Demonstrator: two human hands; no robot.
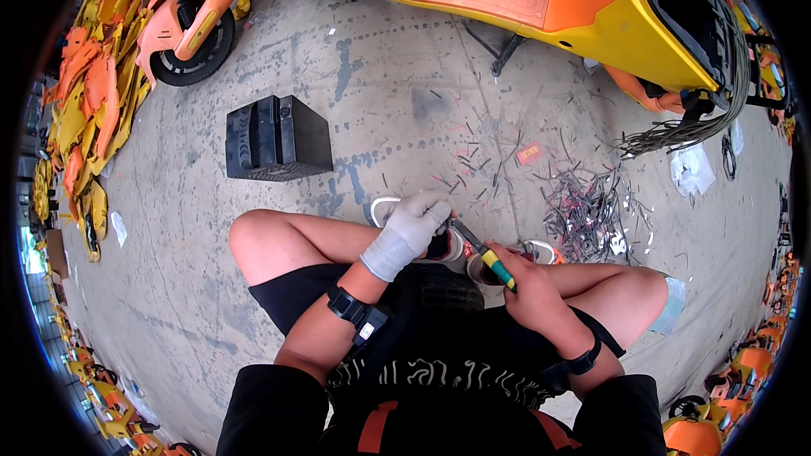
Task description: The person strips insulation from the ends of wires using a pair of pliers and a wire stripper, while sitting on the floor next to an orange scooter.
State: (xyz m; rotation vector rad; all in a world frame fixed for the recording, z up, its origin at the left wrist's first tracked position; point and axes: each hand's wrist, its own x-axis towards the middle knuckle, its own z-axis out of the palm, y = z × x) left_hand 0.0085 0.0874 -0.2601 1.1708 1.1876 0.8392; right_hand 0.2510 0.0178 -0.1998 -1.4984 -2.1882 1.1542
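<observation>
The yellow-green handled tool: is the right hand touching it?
Touching. The head view shows the right hand wrapped around the yellow-green handle of the tool, with no gap between them.

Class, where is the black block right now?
In the head view, the black block sits on the concrete floor, upper left, beyond the person's left knee.

Your left hand (411,228) wears a matt knit cloth glove; at twelve o'clock, the scooter's (541,0) glossy plastic; the floor (389,93) rough concrete.

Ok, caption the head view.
Gloved left hand steadies a small part while right hand works yellow-green-handled pliers.
</observation>
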